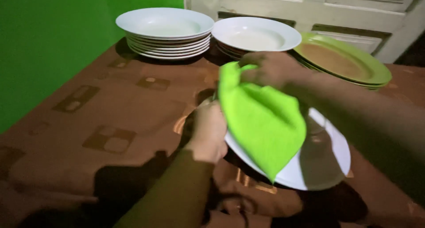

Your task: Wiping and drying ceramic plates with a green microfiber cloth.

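- The plate (323, 166) is white and tilted, held above the near part of the worktop (88, 122), its lower rim toward you and to the right.
- A bright green cloth (261, 122) drapes over the plate's left half, with its point hanging past the lower rim.
- Your left hand (208, 133) is clenched on the plate's left rim, just beside the cloth's edge; the fingers are hidden behind the rim.
- Your right hand (272, 68) is closed on the cloth's top corner, pinching it up above the plate. The forearm crosses over the plate's upper right.
- The worktop carries a brown cover with a pattern of lighter squares. Your arms cast dark shadows on its near edge.
- At the far side, a stack of white deep plates (166, 31) sits on the left.
- Just beside it, to the right, is a second white stack (256, 35), shorter, and your right hand overlaps its near rim in the view.
- Further right are green plates (341, 60) with brownish centres, stacked and tilted.
- A green wall (44, 42) stands to the left, and a pale panelled door (354, 7) is behind the stacks.
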